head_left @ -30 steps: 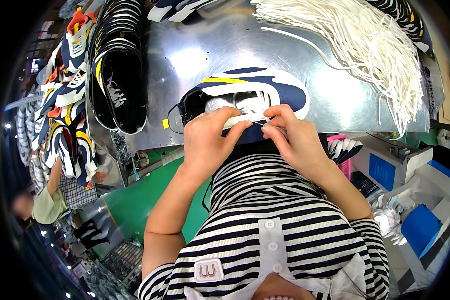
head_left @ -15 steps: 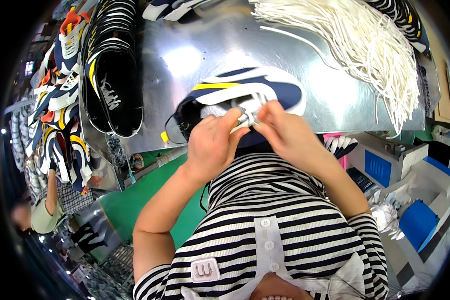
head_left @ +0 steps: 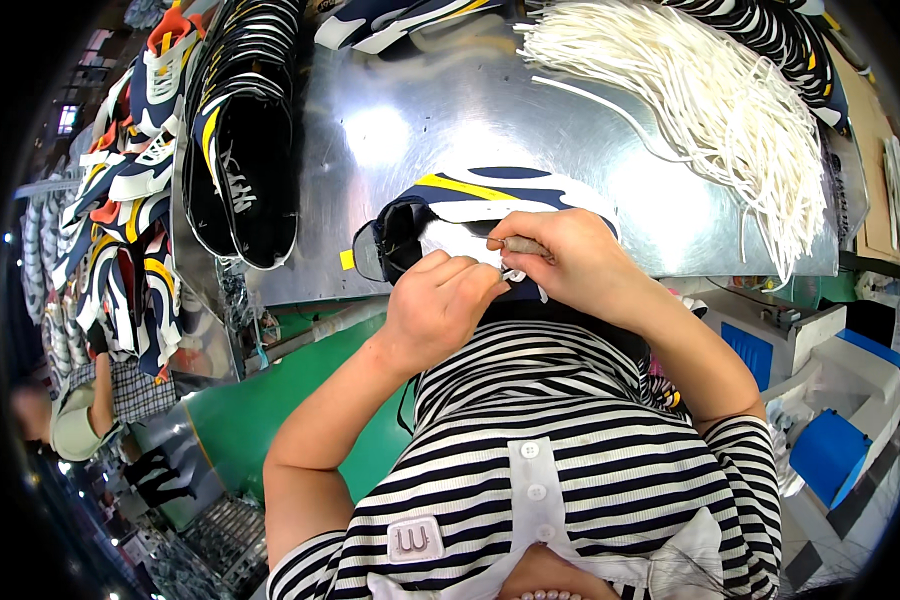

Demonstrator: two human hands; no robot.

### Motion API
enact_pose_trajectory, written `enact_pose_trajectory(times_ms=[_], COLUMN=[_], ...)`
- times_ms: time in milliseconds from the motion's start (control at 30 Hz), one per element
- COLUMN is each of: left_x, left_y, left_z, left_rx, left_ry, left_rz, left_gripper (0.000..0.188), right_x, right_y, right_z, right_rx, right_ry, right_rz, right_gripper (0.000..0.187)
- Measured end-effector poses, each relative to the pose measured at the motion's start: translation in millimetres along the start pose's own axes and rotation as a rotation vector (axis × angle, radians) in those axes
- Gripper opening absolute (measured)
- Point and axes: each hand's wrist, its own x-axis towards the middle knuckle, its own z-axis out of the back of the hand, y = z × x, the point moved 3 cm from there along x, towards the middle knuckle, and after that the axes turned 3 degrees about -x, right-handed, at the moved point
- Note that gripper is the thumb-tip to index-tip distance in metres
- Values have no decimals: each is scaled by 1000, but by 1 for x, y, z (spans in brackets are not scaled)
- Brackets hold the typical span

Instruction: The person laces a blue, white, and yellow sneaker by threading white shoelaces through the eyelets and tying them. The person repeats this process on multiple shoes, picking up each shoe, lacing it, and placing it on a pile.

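Observation:
A navy, white and yellow shoe upper [head_left: 480, 192] lies on its side at the table's near edge, its dark heel opening to the left and a yellow tab at the heel. My right hand [head_left: 580, 262] grips a small awl-like tool [head_left: 522, 244] with a greyish handle and a thin metal shaft pointing left over the white tongue. Closed at the upper's lacing edge, my left hand [head_left: 438, 300] has its fingertips just below the tool; what they pinch is hidden. A short bit of white lace [head_left: 542, 293] shows beneath my right fingers.
White laces [head_left: 690, 120] lie heaped at the back right of the metal table [head_left: 390, 140]. Nested uppers [head_left: 240, 170] stand at the left, with more at the far edge. Beyond the left edge hang laced shoes [head_left: 155, 90]; another person [head_left: 80, 415] is below them.
My right hand was pinching white lace with my left hand and now holds the awl-like tool. The upper sits slightly lower in view, and its heel tab has swung up.

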Motion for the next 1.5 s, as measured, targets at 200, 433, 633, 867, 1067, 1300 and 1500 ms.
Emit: enact_pose_trajectory(times_ms=[200,433,633,867,1067,1300,1500], left_x=[-3,5,4,3,1,8,-8], left_y=[1,12,23,20,18,2,17], left_z=[3,11,2,-1,-1,0,-4], left_rx=[-56,-285,-113,-97,-97,30,-450], left_ry=[63,41,-198,-265,-276,-240,-324], left_rz=[79,687,930,809,790,516,880], left_gripper=[37,79,43,38,38,34,38], right_x=[7,13,18,-6,-9,10,17], right_y=[25,-7,-7,-1,4,16,14], right_z=[74,-9,-16,-4,-2,-14,-2], right_rx=[674,343,260,186,-5,-260,-207], right_ry=[-613,-489,-400,-341,-272,-306,-222], right_rz=[241,20,-8,-59,-6,67,82], right_gripper=[11,14,19,23,17,24,19])
